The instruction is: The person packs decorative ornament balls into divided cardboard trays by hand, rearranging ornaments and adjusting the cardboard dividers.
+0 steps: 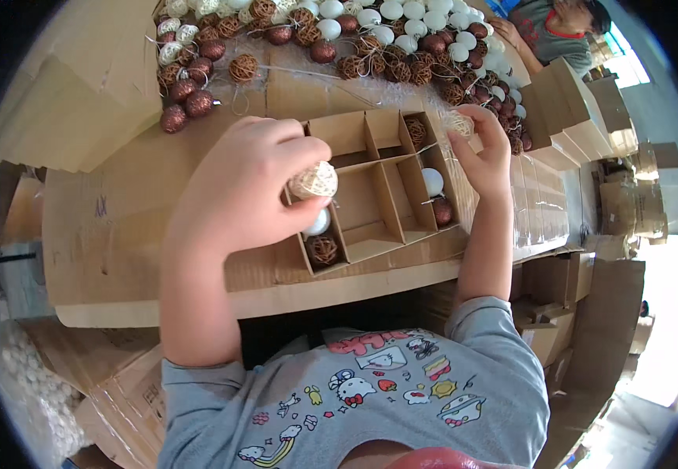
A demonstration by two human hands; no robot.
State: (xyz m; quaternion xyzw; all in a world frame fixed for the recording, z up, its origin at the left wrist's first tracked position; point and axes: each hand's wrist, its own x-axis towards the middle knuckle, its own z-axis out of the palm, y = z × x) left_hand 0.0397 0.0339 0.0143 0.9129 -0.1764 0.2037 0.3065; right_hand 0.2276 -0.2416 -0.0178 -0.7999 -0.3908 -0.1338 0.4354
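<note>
One cream woven ball [313, 180] is over the left column of the divided box [368, 227], pinched in your left hand [245, 176], fingers curled. Second cream ball [458, 123]: between your right hand's [487, 156] thumb and finger, near the box's right edge. Loose ball pile [419, 72] lies behind.

Two woven balls [315, 180] are latticed in pale cream above a divided box [366, 211] coloured plain tan. It is dotted with smooth white balls [433, 182], a glittery maroon ball [442, 212] and brown lattice balls [323, 250]. A grey shirt [401, 422] is patterned with pink, red and yellow cartoons; a co-worker's dark grey top [541, 39] is edged in red.
</note>
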